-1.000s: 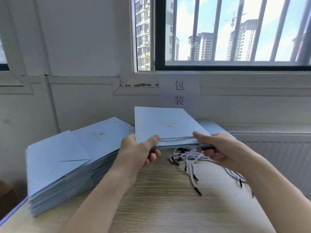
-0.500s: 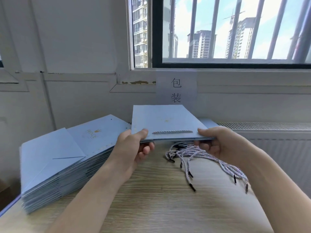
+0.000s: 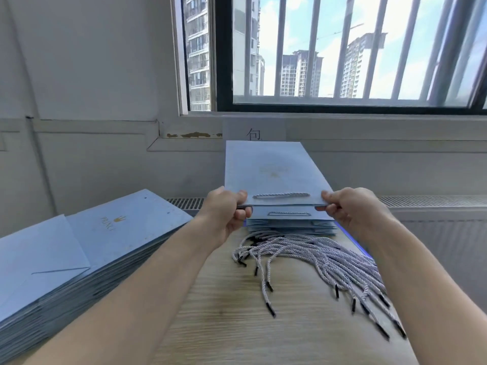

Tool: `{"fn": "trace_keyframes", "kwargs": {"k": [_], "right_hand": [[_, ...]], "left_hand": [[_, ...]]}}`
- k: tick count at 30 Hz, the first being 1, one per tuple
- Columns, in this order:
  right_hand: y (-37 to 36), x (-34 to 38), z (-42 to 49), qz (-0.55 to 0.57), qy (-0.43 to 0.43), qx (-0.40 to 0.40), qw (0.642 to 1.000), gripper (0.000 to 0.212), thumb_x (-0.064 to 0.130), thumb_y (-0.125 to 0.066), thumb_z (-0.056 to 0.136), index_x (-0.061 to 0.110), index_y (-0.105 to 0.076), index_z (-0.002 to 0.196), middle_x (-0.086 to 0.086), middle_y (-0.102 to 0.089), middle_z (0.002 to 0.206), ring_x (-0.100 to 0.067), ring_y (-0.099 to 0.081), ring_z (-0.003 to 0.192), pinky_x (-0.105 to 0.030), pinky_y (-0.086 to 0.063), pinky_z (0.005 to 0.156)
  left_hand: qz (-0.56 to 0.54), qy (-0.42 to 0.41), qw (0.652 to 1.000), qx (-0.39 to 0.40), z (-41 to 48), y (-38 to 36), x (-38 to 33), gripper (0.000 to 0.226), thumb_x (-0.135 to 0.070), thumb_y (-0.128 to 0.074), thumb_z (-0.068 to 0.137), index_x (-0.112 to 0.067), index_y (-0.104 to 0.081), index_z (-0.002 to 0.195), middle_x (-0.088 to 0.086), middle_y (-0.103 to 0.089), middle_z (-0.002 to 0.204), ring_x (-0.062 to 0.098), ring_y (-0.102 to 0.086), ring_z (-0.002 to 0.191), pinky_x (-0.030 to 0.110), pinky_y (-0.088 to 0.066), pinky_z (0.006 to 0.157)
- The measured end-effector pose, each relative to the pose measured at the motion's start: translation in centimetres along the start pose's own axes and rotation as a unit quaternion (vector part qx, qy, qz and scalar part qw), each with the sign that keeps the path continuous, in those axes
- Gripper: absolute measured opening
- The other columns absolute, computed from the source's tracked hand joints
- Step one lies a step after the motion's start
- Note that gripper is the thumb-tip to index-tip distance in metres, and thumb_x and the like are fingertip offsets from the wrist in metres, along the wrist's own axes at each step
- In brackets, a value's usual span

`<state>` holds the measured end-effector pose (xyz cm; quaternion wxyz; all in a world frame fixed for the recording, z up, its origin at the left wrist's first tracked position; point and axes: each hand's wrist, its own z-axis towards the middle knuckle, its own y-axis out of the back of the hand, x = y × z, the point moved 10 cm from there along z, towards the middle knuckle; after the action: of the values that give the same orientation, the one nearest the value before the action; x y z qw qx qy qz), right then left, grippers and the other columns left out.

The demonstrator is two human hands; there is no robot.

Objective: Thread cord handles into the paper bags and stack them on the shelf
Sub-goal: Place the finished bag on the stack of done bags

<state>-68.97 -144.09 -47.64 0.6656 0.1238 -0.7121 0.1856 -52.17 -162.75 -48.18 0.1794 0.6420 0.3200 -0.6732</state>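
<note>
- A pale blue paper bag [image 3: 271, 169], folded flat, is held in the air above the back of a wooden bench [image 3: 237, 325], between the person and the wall under the window [image 3: 342, 48].
- The bag's long axis runs away from the person toward that wall. Its far end tilts upward, and its short near edge faces the camera.
- A twisted grey-and-white cord handle [image 3: 280, 195] lies across the bag's top face, just inside and parallel to the near edge.
- The left hand [image 3: 226, 209] takes the near left corner, its grip pinching the paper with the thumb on top and the fingers curled beneath.
- The right hand [image 3: 350, 206] mirrors it at the near right corner, its grip likewise pinching the bag.
- Directly below sits a low stack of bags [image 3: 290, 222]. The top one shows its own cord and lies along the same line as the held bag.
- Loose cords [image 3: 316, 259] with black tips fan across the bench in front of that stack, toward the right edge.
- A tall stack of flat bags [image 3: 92, 246] fills the left side, with a gold crown mark on top.
- A paper sign [image 3: 254, 130] on the wall shows above the held bag's far end, and a radiator [image 3: 434, 201] runs along the wall at right.
</note>
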Motion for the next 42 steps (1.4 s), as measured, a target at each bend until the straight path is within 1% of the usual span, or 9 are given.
{"fn": "trace_keyframes", "kwargs": {"k": [5,9,16,22,24,27,31,38,42], "right_hand": [[3.0,0.9,2.8,-0.109,-0.013,-0.045,0.993,0.012,0.006,-0.061,0.097,0.001,-0.055,0.087,-0.005,-0.057,0.039,-0.004,-0.036,0.023,-0.011,-0.028,0.03],[3.4,-0.1,6.2,-0.204,-0.016,-0.059,0.977,0.013,0.009,-0.065,0.094,-0.002,-0.059,0.098,-0.006,-0.06,0.042,-0.007,-0.041,0.024,-0.012,-0.033,0.032],[2.3,-2.2,8.1,-0.473,0.056,-0.089,0.875,0.032,0.027,-0.067,0.084,0.01,-0.051,0.062,-0.008,-0.056,0.067,-0.024,-0.052,0.063,-0.029,-0.036,0.054],[0.1,-1.4,6.3,-0.584,0.124,-0.125,0.793,0.021,0.023,-0.057,0.092,0.006,-0.064,0.103,-0.019,-0.054,0.12,-0.037,-0.044,0.121,-0.037,-0.042,0.089],[-0.8,-0.9,6.0,-0.58,0.167,-0.115,0.789,0.009,0.012,-0.057,0.088,0.006,-0.065,0.088,-0.017,-0.056,0.099,-0.037,-0.046,0.107,-0.034,-0.04,0.079],[-1.9,-1.3,5.5,-0.565,0.167,-0.087,0.803,0.037,0.013,-0.061,0.088,0.008,-0.042,0.057,-0.009,-0.041,0.062,-0.032,-0.046,0.079,-0.03,-0.032,0.062],[-3.1,-2.5,4.9,-0.574,0.162,-0.071,0.8,0.054,0.049,-0.066,0.088,0.01,-0.042,0.058,-0.008,-0.049,0.067,-0.031,-0.053,0.096,-0.03,-0.034,0.066],[-4.2,-2.9,4.6,-0.602,0.178,-0.068,0.775,0.052,0.055,-0.072,0.083,0.006,-0.06,0.094,-0.015,-0.059,0.109,-0.033,-0.045,0.12,-0.033,-0.041,0.079],[-2.9,-2.7,5.2,-0.577,0.151,-0.052,0.801,0.054,0.047,-0.071,0.086,0.008,-0.043,0.061,-0.008,-0.05,0.068,-0.029,-0.052,0.086,-0.031,-0.03,0.055]], "left_hand": [[0.184,0.002,0.983,-0.023,4.8,-1.7,1.2,0.024,-0.027,-0.067,0.094,-0.004,-0.059,0.098,0.006,-0.054,0.06,0.01,-0.038,0.037,0.019,-0.031,0.039],[0.436,-0.077,0.889,-0.121,7.4,-1.3,-0.1,0.052,-0.053,-0.07,0.085,-0.011,-0.046,0.066,0.006,-0.052,0.067,0.024,-0.047,0.061,0.031,-0.034,0.054],[0.6,-0.111,0.772,-0.177,7.9,-0.4,2.7,0.048,-0.058,-0.055,0.09,-0.012,-0.056,0.08,0.012,-0.067,0.097,0.032,-0.06,0.095,0.033,-0.039,0.068],[0.524,-0.186,0.813,-0.175,7.3,-0.3,3.0,0.049,-0.056,-0.06,0.088,-0.018,-0.061,0.119,0.006,-0.051,0.121,0.028,-0.055,0.109,0.037,-0.046,0.084],[0.509,-0.227,0.817,-0.15,7.2,-1.1,2.5,0.043,-0.049,-0.063,0.089,-0.021,-0.064,0.122,0.001,-0.05,0.123,0.025,-0.053,0.111,0.036,-0.047,0.087],[0.516,-0.251,0.809,-0.13,7.3,-2.3,2.4,0.038,-0.05,-0.065,0.088,-0.015,-0.076,0.099,0.002,-0.057,0.115,0.022,-0.055,0.11,0.034,-0.046,0.09],[0.552,-0.235,0.79,-0.125,7.4,-3.0,3.5,0.05,-0.059,-0.066,0.085,-0.01,-0.075,0.088,0.005,-0.06,0.103,0.023,-0.058,0.102,0.034,-0.048,0.087],[0.587,-0.226,0.768,-0.123,7.5,-3.3,3.6,0.05,-0.061,-0.068,0.082,-0.011,-0.072,0.088,0.005,-0.065,0.102,0.024,-0.061,0.099,0.033,-0.049,0.081],[0.564,-0.226,0.788,-0.101,7.8,-3.2,3.7,0.05,-0.059,-0.061,0.088,-0.011,-0.072,0.088,0.005,-0.061,0.104,0.023,-0.058,0.103,0.03,-0.046,0.084]]}}
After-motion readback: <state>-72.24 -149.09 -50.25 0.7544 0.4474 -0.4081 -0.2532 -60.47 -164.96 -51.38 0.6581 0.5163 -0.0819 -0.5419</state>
